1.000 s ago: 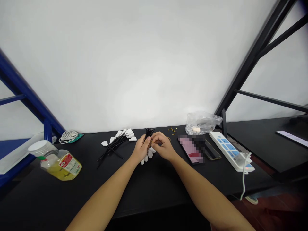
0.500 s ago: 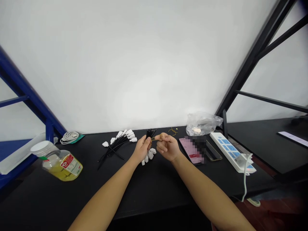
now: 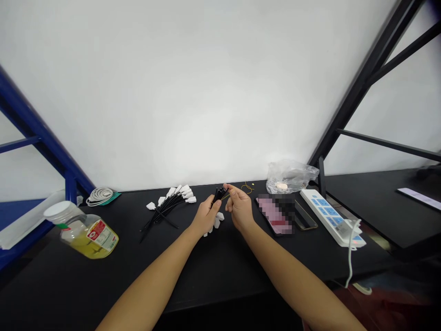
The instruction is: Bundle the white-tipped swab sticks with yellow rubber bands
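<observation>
My left hand [image 3: 204, 216] is closed around a bundle of thin black cables [image 3: 219, 194]. Their dark ends stick up above the thumb, and white tags or connectors [image 3: 217, 221] fan out below the hand. My right hand [image 3: 239, 204] is at the right of the bundle, its index finger at the cable tips and its other fingers curled. Between the two hands runs a thin yellow rubber band [image 3: 225, 197], held at the right fingers; its far part is hidden. To the left lies a pile of similar black cables [image 3: 168, 207] with white ends.
A clear jar [image 3: 93, 235] with yellow contents stands left, near a coiled white cable [image 3: 99, 196]. On the right are a phone [image 3: 270, 214], a second dark phone [image 3: 306, 216], a power strip [image 3: 330, 216] and a plastic bag [image 3: 292, 177]. Loose yellow bands [image 3: 247, 187] lie near the wall.
The cable bundle has tilted and shifted slightly right in my left hand. My right hand has moved in closer, its index finger now up at the cable tips.
</observation>
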`<action>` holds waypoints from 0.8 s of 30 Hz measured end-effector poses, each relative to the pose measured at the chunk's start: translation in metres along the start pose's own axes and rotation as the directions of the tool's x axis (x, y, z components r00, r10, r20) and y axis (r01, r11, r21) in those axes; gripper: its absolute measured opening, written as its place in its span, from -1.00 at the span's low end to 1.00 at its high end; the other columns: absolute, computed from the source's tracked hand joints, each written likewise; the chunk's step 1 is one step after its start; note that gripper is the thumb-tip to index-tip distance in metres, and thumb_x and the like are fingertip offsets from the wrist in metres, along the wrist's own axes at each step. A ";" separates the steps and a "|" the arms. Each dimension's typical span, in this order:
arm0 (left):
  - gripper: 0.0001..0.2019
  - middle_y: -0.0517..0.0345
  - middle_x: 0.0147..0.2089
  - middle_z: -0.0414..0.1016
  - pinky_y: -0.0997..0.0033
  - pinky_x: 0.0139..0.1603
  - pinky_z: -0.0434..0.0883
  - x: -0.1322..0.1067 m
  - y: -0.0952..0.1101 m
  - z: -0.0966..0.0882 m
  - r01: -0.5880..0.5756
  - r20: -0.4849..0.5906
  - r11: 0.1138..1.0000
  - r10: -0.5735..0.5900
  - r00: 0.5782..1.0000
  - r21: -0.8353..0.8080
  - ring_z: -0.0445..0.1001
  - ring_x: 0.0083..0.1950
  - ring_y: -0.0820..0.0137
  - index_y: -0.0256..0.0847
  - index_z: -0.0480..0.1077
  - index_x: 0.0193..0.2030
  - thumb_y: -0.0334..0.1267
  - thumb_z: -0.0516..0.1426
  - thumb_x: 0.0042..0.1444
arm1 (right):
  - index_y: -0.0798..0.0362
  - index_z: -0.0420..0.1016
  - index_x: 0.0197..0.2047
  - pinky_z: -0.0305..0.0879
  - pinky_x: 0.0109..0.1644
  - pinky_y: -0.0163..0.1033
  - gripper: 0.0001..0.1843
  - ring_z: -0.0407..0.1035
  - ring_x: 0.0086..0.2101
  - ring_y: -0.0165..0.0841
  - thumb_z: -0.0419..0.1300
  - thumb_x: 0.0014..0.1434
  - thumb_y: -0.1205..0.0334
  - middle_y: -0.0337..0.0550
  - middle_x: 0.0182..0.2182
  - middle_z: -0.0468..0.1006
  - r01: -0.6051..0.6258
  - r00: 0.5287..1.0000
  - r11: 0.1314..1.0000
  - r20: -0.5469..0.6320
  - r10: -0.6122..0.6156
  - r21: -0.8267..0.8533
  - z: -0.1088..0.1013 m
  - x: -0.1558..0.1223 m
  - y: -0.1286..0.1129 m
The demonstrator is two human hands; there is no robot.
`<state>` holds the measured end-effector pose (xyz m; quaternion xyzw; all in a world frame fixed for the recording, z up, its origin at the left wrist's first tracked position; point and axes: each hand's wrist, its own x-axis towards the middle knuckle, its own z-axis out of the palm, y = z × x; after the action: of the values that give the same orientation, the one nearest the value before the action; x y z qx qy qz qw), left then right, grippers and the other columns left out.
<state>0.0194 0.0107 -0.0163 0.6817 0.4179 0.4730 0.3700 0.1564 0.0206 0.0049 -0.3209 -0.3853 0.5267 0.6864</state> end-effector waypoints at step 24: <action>-0.70 0.14 -0.39 0.50 0.37 -0.30 0.37 0.000 0.010 -0.001 -0.072 0.035 0.982 0.067 0.997 0.176 0.48 -0.34 0.33 -0.15 0.37 -0.28 0.04 0.07 0.29 | 0.04 0.66 -0.27 0.34 -0.32 -0.27 -0.76 0.44 -0.41 -0.35 0.36 0.07 0.07 -0.19 -0.41 0.63 0.222 0.924 0.718 0.377 0.062 -0.660 -0.013 0.005 -0.026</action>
<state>0.0205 0.0074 -0.0072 0.7330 0.4289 0.4366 0.2970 0.1805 0.0186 0.0211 -0.4300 -0.6904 0.3648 0.4531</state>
